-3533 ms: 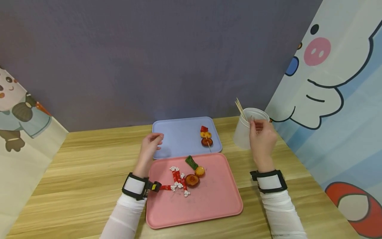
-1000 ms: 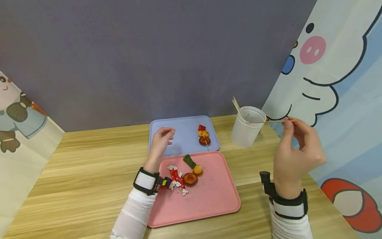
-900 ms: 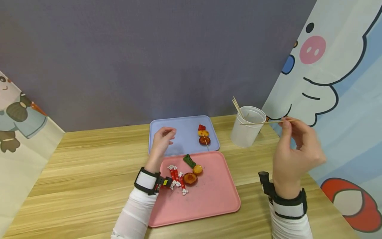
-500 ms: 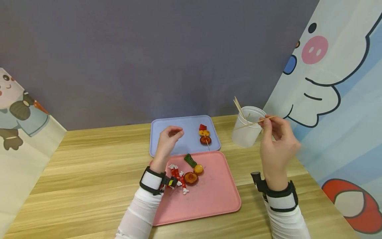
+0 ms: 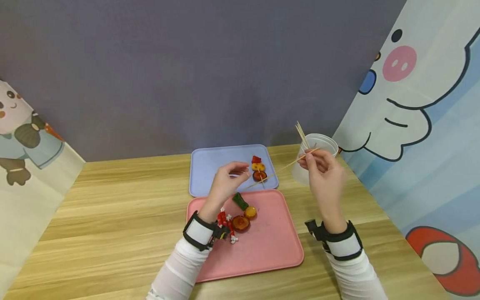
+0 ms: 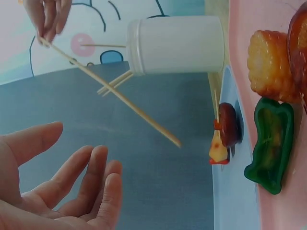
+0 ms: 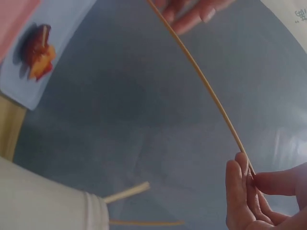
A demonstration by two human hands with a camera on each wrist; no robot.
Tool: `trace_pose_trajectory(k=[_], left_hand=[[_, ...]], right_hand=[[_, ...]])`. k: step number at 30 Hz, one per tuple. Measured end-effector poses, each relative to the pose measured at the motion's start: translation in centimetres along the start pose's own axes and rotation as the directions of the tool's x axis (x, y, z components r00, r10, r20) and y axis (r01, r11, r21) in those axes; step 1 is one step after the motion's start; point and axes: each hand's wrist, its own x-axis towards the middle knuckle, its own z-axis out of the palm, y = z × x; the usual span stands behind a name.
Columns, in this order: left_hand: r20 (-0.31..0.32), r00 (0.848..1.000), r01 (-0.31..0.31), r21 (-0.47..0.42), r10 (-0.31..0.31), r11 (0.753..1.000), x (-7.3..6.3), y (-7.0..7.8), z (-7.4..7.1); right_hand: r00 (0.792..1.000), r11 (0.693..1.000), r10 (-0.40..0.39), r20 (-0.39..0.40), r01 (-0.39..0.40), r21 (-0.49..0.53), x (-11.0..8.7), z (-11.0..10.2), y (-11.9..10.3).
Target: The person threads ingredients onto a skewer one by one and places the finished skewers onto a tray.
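My right hand [image 5: 326, 183] pinches a thin bamboo skewer [image 5: 282, 168] near one end, thumb against fingertips, beside the white cup [image 5: 301, 173]. The skewer slants down and left through the air. Its free end hangs near my left hand [image 5: 226, 183], whose fingers are loosely bent around nothing. In the left wrist view a gap separates that hand from the skewer [image 6: 120, 96]. Below, the pink tray [image 5: 266, 246] bears a green pepper piece [image 5: 240, 201], a corn piece [image 5: 250, 213], a brown mushroom [image 5: 241, 223] and several red pieces with white knobbly ends [image 5: 229, 227], partly hidden by my left wrist.
On the blue tray [image 5: 210, 160] lies a loaded skewer [image 5: 258, 166] with red, yellow and brown pieces. Several bamboo skewers [image 5: 301, 132] lean out of the cup at the back right. A grey panel [image 5: 187, 83] stands behind the wooden table [image 5: 112, 208].
My right hand has drawn a skewer from the cup, out to the right, then swung it back left, tip toward the left hand. My left hand has moved right over the trays.
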Motion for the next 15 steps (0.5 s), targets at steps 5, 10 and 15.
trace_pose_trajectory(k=[5,10,15], left_hand=[[0.045,0.999,-0.034,0.094,0.03,0.995,-0.1,-0.1,0.7],[0.104,0.995,-0.009,0.166,-0.009,0.986,-0.2,-0.3,1.1],[0.162,0.986,0.006,0.217,-0.042,0.976,-0.3,-0.3,1.1]], right_hand=[[0.996,0.998,0.059,0.072,-0.06,0.017,-0.5,0.9,1.0],[0.975,0.982,0.165,0.146,-0.176,0.069,-0.9,1.9,1.7],[0.94,0.954,0.265,0.212,-0.288,0.084,-1.2,2.8,2.5]])
